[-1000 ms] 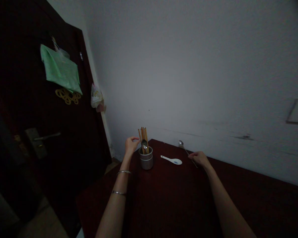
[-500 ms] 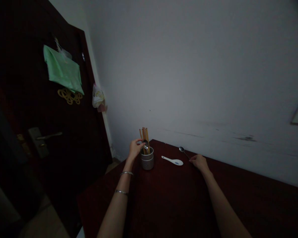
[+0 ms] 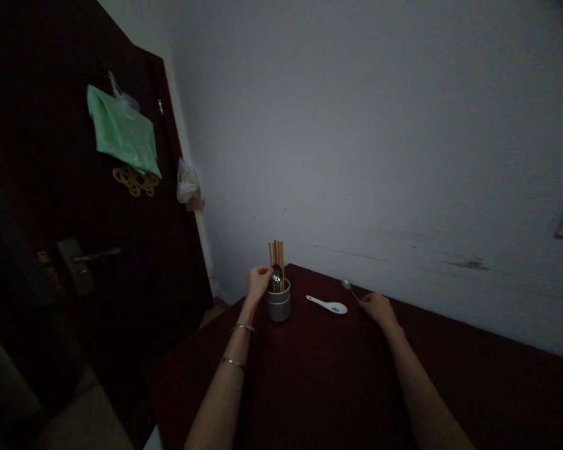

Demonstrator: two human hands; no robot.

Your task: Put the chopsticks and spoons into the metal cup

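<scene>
My left hand, with two bangles on its forearm, is closed at the edge of a metal spoon's bowl. That spoon stands bowl-up among several wooden chopsticks in a grey cylindrical holder; its handle is hidden inside. Over on the right, my right hand pinches the handle end of a second metal spoon, whose bowl points away toward the wall. A white ceramic spoon with a blue mark lies on the table between the holder and my right hand.
The dark red table has a corner near the wall. To the left is a dark door with a lever handle and a green cloth hanging on it. A plastic bag hangs by the door frame.
My left hand has shifted slightly right, and the spoon and chopsticks in the holder stand more upright. The right hand keeps its pinch; the far spoon's bowl has turned slightly.
</scene>
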